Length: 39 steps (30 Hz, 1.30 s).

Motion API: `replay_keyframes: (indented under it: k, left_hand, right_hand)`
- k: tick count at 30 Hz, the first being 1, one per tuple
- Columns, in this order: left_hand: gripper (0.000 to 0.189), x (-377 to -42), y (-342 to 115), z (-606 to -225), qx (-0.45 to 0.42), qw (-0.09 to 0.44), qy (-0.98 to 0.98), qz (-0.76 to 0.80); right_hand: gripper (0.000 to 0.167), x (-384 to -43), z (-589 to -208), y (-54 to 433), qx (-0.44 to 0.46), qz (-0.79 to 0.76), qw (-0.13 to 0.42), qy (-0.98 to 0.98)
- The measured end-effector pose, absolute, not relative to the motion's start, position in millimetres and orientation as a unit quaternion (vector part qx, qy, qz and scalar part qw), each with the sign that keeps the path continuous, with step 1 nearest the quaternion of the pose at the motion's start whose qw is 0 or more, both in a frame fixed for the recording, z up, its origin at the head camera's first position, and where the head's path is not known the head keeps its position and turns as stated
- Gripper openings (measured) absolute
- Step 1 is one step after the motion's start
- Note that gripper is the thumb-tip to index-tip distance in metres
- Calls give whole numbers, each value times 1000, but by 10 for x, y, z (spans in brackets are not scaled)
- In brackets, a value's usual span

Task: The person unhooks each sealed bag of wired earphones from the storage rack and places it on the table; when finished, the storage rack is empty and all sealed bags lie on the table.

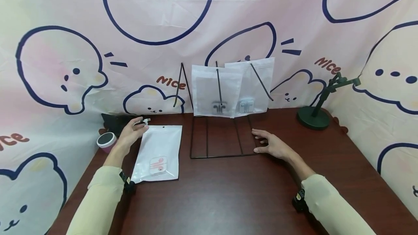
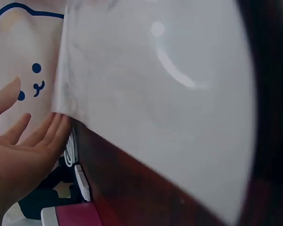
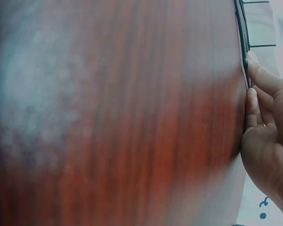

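Observation:
My left hand [image 1: 132, 132] is at the top left corner of a flat white pouch [image 1: 155, 142] with a pink earphone picture, lying on the table. In the left wrist view its fingers [image 2: 49, 132] are fairly straight and touch the pouch edge, thumb apart. A white cable [image 2: 70, 148] shows just beyond them. My right hand [image 1: 272, 144] holds the front right corner of a black wire rack [image 1: 223, 156]; thumb and fingertips meet its bar in the right wrist view. Two white pouches [image 1: 204, 82] with dark and blue earphone pictures hang on the rack's hooks, partly overlapping.
A pink jar [image 1: 107, 141] with a pale-rimmed lid stands left of my left forearm, near a black object [image 1: 115, 122]. At the back right is a green stand [image 1: 313, 118] with a jointed arm. A printed cloth [image 1: 156, 17] hangs behind the brown table [image 1: 215, 202].

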<state>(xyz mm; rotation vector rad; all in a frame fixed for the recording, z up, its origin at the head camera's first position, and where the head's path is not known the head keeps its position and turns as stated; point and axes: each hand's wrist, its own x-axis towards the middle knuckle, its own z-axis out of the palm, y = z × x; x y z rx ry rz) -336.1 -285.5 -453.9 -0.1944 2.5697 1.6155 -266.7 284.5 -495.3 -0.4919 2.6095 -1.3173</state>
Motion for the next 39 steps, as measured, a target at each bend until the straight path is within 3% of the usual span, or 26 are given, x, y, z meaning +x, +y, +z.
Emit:
replay_keyframes:
  k: [15,27,39]
  left_hand:
    - [79,-3302,-2627,-4206,1,41,836,548]
    - [60,-3298,-2024,-3654,138,-7,786,603]
    - [56,-3439,-1373,-3499,198,-5,747,635]
  right_hand:
    - [79,-2607,-4962,2855,-163,-447,86,875]
    - [79,-2645,-4966,2845,-171,-447,79,874]
    - [79,-2640,-4956,2816,-159,-442,82,879]
